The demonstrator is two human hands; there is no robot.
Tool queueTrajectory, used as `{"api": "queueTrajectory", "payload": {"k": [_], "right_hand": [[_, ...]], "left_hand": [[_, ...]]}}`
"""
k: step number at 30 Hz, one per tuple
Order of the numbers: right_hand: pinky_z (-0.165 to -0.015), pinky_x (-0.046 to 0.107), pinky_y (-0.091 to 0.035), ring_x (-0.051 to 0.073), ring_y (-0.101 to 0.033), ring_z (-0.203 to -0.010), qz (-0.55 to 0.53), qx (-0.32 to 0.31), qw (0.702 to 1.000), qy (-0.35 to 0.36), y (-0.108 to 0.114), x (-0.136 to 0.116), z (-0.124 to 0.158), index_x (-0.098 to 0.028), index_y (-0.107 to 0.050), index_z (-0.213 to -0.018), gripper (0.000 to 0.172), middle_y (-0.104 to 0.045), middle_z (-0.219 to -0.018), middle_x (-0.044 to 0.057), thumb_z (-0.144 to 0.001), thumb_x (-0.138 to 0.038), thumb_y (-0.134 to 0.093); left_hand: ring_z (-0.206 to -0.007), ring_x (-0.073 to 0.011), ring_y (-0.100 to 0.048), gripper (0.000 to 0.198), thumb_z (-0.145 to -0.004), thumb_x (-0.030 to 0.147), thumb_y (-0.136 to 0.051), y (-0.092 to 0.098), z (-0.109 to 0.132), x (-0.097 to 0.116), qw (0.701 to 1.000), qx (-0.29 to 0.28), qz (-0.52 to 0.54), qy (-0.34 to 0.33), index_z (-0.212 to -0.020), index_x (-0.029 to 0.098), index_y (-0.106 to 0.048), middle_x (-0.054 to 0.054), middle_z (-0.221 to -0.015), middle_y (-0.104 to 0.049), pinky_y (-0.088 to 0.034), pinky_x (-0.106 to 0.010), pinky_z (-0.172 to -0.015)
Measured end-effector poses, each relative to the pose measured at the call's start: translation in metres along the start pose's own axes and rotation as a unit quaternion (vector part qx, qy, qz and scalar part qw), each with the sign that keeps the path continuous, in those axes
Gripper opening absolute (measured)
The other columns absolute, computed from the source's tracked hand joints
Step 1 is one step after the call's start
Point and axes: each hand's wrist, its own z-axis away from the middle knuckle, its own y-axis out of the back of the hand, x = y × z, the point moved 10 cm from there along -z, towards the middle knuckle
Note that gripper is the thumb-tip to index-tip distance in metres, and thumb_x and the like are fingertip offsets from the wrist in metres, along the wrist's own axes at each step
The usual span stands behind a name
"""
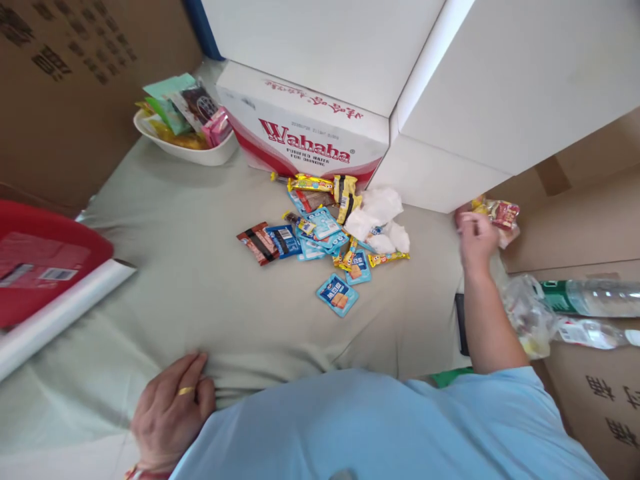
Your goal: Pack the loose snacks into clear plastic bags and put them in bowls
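Note:
My left hand (173,407), with a gold ring, rests palm down on the grey-green cloth (200,293), its fingers together and slightly bent. At the right edge of the cloth, my right hand (477,243) has its fingers curled in beside red and yellow snack packets (503,215). Whether anything is between those fingers is hidden. In the middle lies a loose pile of snacks: light-blue packets (337,295), a dark-blue packet (283,241), a brown-red packet (259,243), yellow-wrapped sticks (389,258) and crumpled white tissue-like wrapping (375,207).
A white bowl (200,155) of packaged snacks stands at the back left, beside a Wahaha water carton (305,133). A red item (45,260) and a white roll (65,317) lie left. On the right are plastic bottles (600,297), a clear bag (530,310) and a dark phone-like object (461,323).

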Motion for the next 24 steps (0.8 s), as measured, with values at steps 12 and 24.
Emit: {"api": "queueTrajectory", "payload": {"k": [12,24], "right_hand": [[-0.075,0.032,-0.048,0.019,-0.059,-0.078,-0.122,-0.206,0.970,-0.029,-0.108,-0.086,0.105,-0.020,-0.074,-0.091,0.023,-0.070,-0.089,0.006,-0.091,-0.041,-0.067],[-0.049,0.021,-0.037,0.009,-0.043,-0.057,-0.580,-0.299,0.638,-0.410,-0.128,-0.174,0.306,-0.023,-0.069,-0.091,0.035,-0.061,-0.076,-0.002,-0.070,-0.039,-0.092]], "left_hand": [[-0.105,-0.0298,-0.072,0.022,-0.089,0.034,-0.062,0.001,-0.011,-0.008,0.994,-0.032,0.086,0.054,-0.104,0.024,-0.074,-0.010,-0.115,-0.076,-0.058,-0.047,-0.098],[-0.072,-0.0126,-0.062,0.022,-0.099,0.029,-0.056,-0.012,-0.093,0.143,0.879,-0.191,0.437,0.016,-0.099,0.022,-0.077,-0.004,-0.089,-0.069,-0.047,-0.025,-0.066]]}}
